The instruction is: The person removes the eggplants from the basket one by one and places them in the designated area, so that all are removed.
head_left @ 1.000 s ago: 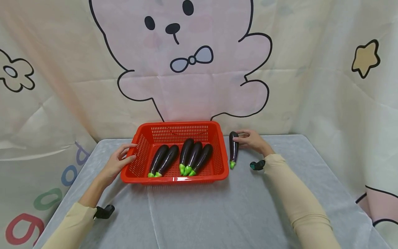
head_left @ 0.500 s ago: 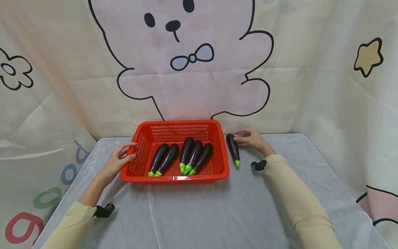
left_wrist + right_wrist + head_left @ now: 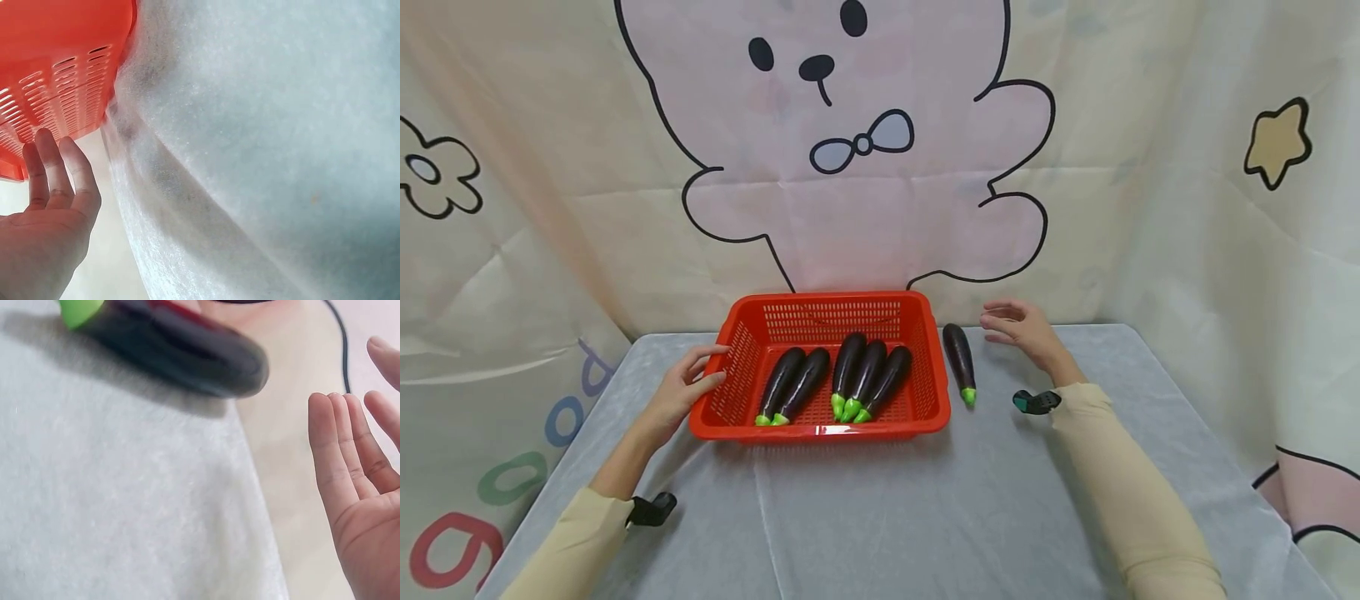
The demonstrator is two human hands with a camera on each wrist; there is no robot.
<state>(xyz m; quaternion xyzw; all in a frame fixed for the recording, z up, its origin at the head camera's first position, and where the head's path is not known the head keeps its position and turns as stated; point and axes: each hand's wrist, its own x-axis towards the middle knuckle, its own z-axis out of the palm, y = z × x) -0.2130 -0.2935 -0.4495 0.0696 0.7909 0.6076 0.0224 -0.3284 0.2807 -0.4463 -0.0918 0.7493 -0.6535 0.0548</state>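
Several dark purple eggplants (image 3: 805,384) with green caps lie in a red plastic basket (image 3: 820,432). My left hand (image 3: 674,397) rests at the basket's left rim, with some fingertips over the edge. In the left wrist view its other fingers (image 3: 55,175) extend loosely against the slotted outer wall (image 3: 56,81). A single eggplant (image 3: 958,360) lies on the table just right of the basket, its green cap toward me. My right hand (image 3: 1024,330) is held to the right of it, apart and holding nothing. The right wrist view shows straight fingers (image 3: 331,444) and the blurred eggplant (image 3: 187,353).
A grey cloth covers the table (image 3: 880,517). Close behind its back edge hangs a printed curtain (image 3: 1090,208), with more curtain at both sides. Each wrist carries a small black camera, such as the left camera (image 3: 652,509).
The lone eggplant has shifted slightly left and turned, its cap end swinging right. My right hand has let go of it and moved away to the right. My left hand stays at the basket.
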